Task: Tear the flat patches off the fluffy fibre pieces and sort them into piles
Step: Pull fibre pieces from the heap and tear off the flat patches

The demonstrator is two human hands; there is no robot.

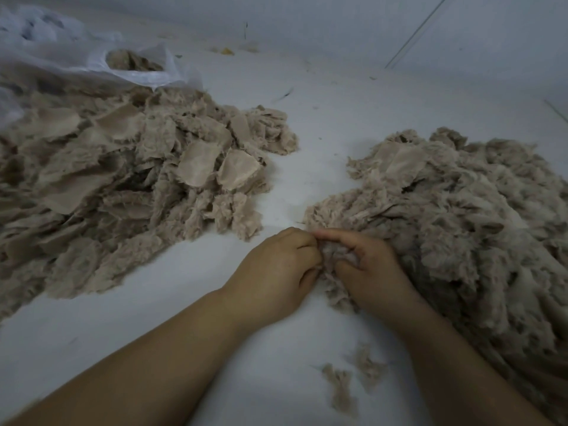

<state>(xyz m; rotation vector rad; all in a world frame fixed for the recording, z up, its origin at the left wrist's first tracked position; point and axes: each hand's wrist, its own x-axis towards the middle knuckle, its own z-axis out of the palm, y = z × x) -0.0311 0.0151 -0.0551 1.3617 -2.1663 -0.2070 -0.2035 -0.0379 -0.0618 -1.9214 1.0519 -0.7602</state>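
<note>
Near the front edge of the white desk (pixel 307 167), both hands meet on one fluffy fibre piece (pixel 330 259). The left hand (pixel 276 272) curls its fingers round the piece's left side, and the right hand (pixel 373 272) pinches it from the right, thumb and forefinger reaching across the top. Most of the piece is hidden between the palms, so its shape, its long axis and whether a flat patch sits on it cannot be made out.

It touches the near-left fringe of the right pile (pixel 461 226), a fluffy heap that runs off the right side of the view, with a smooth patch or two showing near its far side. The left pile (pixel 123 179) lies well apart toward the left edge, cut off by the frame, and carries many flat patches (pixel 239 169) lying at mixed angles among fluffy pieces.

Toward the far left corner, a white plastic bag (pixel 138 72) lies open, with more of the same tan fibre visible in its mouth; how much it holds is unclear. Loose tufts (pixel 341 385) lie between the forearms at the front.
</note>
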